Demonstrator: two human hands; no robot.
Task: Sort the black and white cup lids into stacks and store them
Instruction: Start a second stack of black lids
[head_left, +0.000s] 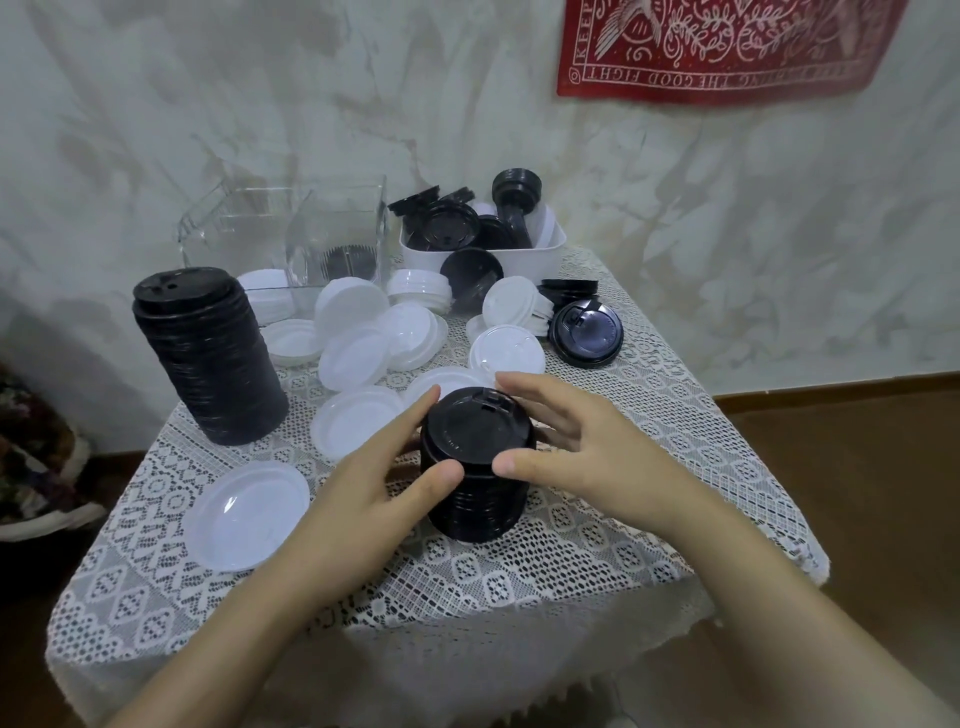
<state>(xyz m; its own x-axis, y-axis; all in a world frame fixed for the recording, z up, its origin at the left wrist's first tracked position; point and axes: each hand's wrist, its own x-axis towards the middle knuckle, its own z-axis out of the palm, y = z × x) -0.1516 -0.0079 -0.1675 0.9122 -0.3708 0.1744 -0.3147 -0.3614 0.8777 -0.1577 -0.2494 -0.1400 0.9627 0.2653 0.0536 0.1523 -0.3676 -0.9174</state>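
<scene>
Clamped from both sides on a short black stack (475, 447) of lids: left hand (363, 478), thumb on the near flank, fingers curled round its left; right hand (576, 447), thumb at the top lid's rim, fingers bent round the far right edge. Upright on the lace-covered surface (571, 571), near the middle. Behind and left of that stack, well apart — a tall black stack (208, 358), also upright. Just behind it, loose white lids (363, 338), some overlapping; near left of it, one more white lid (249, 514) lying flat. Farther behind, a white bin (535, 265) jumbled with black lids (447, 228); far behind and left, a clear box (332, 228). Behind and right — a single black lid (586, 332).
</scene>
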